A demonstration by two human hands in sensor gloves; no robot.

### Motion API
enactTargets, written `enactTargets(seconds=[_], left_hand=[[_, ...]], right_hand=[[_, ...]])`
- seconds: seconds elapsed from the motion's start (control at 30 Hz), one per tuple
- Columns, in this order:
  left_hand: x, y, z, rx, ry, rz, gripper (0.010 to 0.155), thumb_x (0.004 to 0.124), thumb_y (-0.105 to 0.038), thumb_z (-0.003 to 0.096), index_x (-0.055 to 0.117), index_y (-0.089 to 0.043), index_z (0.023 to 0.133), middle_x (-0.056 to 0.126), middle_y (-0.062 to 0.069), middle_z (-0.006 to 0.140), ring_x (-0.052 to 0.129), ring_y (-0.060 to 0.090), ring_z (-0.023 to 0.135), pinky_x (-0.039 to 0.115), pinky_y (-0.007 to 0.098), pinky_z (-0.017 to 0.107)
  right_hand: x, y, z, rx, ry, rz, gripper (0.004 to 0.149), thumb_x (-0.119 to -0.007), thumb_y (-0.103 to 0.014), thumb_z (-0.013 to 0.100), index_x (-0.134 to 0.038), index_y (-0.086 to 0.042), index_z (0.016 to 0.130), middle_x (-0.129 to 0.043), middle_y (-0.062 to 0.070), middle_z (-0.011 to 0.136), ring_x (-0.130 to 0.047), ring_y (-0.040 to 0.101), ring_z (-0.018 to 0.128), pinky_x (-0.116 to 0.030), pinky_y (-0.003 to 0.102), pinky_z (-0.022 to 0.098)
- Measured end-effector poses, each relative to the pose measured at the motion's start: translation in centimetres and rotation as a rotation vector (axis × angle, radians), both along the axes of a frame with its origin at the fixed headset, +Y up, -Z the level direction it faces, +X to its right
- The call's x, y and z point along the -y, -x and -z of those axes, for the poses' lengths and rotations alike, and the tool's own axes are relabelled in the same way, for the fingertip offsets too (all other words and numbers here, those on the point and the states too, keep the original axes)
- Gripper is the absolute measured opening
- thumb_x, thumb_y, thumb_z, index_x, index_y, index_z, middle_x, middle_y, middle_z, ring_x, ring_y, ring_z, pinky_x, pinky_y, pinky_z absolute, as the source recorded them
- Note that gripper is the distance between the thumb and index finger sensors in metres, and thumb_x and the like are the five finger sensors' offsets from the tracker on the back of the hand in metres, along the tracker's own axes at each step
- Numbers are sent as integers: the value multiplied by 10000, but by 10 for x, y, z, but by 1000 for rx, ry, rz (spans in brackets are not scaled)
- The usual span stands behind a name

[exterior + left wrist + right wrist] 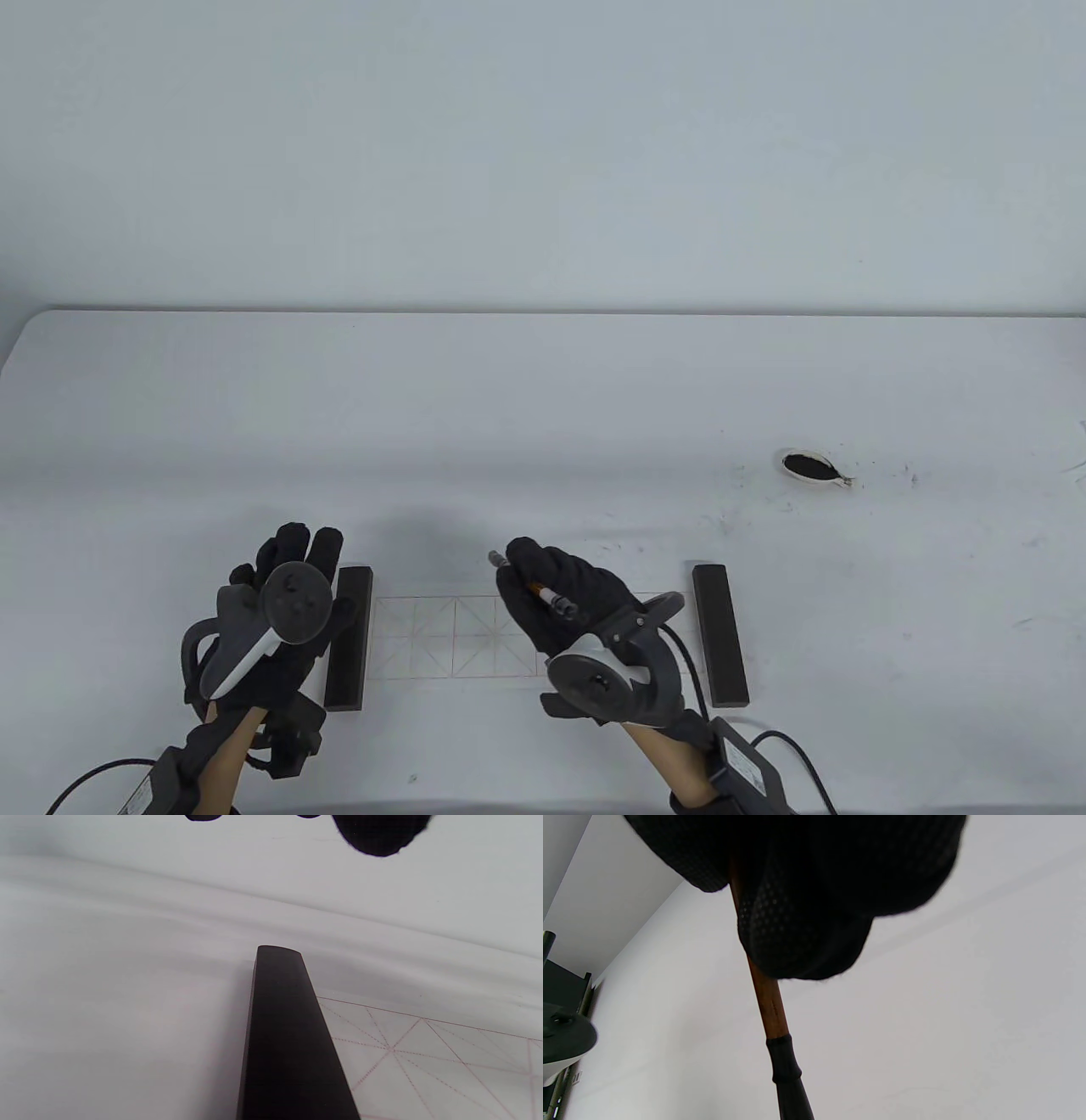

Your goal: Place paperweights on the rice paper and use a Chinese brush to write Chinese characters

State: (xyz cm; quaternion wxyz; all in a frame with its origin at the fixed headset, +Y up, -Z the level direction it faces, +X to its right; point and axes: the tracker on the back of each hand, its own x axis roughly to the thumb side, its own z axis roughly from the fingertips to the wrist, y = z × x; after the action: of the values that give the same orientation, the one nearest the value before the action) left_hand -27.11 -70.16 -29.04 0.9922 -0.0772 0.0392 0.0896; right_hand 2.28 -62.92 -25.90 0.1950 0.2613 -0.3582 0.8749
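Rice paper (458,637) pinned by paperweights (349,637) both ends. Your right hand (564,594) grip clasps the brush (543,592); left hand (288,594) relaxed, holding nothing.

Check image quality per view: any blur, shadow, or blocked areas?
Table view: even light, sharp, soft shadow behind the left hand. Left wrist view: table smeared, paperweight and rice paper grid legible. Right wrist view: right hand fills the top, brush sharp.
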Motion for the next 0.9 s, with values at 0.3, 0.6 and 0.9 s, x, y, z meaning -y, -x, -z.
enactTargets(seconds=[0.3,0.6,0.9], left_hand=[[-1,3,1,-8,3,-15,809,580,-538,530,128,-399,1186,91,52,1287,207,359,1232,182,564,875],[-1,3,1,-8,9,-17,807,580,-538,530,130,-399,1186,93,56,1287,208,359,1232,182,563,875],[-1,2,1,-3,17,-13,807,580,-538,530,133,-396,1187,95,54,1287,211,360,1231,185,564,874]], right_hand=[[22,62,-19,-70,43,-81,371,-731,-392,538,-855,-109,744,-1019,99,513,-1037,151,305,-885,237,195],[54,89,-24,-115,95,-192,391,-717,-390,549,-837,-96,777,-1013,113,553,-1041,163,344,-889,248,217],[61,92,-23,-114,101,-228,403,-714,-394,548,-828,-93,791,-1009,116,572,-1044,166,359,-891,251,224]])
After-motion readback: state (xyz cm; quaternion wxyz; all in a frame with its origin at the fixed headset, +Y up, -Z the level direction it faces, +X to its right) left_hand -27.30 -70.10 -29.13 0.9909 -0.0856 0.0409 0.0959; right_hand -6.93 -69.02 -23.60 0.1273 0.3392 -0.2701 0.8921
